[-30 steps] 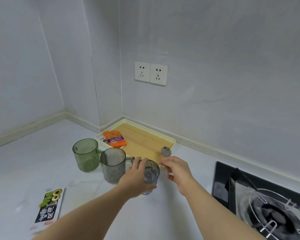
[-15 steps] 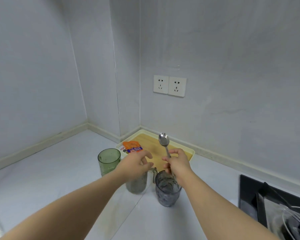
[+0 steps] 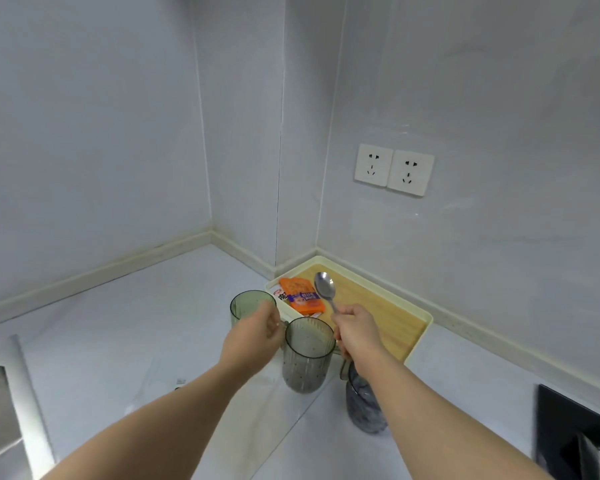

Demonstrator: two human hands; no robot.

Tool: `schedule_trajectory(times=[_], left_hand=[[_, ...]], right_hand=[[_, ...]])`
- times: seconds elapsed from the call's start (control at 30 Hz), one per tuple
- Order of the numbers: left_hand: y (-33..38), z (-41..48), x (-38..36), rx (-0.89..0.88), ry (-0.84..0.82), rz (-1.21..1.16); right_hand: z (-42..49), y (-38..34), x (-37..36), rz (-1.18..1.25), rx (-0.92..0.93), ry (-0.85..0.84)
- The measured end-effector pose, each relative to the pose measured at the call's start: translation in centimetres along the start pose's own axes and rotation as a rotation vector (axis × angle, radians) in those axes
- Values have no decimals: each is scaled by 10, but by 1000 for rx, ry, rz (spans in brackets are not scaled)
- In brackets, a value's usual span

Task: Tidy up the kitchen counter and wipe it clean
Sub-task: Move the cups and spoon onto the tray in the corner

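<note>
Two arms of one person fill the lower part of the view, seen from the wearer's own eye level. The left hand (image 3: 253,336) and the right hand (image 3: 355,329) are bare. The left forearm (image 3: 174,403) and the right forearm (image 3: 430,403) are bare as well, uncovered along all the length that shows. Both forearms look slim and smooth. The fingernails are too small to describe.

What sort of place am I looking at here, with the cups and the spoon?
Most likely a home kitchen, at a counter corner. Several drinking cups stand on the pale worktop, the right hand holds a metal spoon, and what looks like a black hob shows at lower right.
</note>
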State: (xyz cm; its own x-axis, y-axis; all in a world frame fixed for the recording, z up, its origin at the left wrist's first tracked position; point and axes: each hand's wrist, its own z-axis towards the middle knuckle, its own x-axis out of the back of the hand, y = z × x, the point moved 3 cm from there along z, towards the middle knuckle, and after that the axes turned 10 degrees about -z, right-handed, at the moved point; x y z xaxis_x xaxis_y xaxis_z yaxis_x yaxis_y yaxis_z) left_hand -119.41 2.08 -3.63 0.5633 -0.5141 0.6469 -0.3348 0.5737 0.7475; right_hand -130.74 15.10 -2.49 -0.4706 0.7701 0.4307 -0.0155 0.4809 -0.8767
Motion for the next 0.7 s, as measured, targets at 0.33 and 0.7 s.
schedule_trajectory(times=[0.33, 0.7], left_hand=[[-36, -3, -5, 41, -119, 311], [-67, -13, -34, -4, -469, 761]], right_hand=[[9, 12, -12, -44, -31, -36], [7, 12, -13, -36, -15, -52]])
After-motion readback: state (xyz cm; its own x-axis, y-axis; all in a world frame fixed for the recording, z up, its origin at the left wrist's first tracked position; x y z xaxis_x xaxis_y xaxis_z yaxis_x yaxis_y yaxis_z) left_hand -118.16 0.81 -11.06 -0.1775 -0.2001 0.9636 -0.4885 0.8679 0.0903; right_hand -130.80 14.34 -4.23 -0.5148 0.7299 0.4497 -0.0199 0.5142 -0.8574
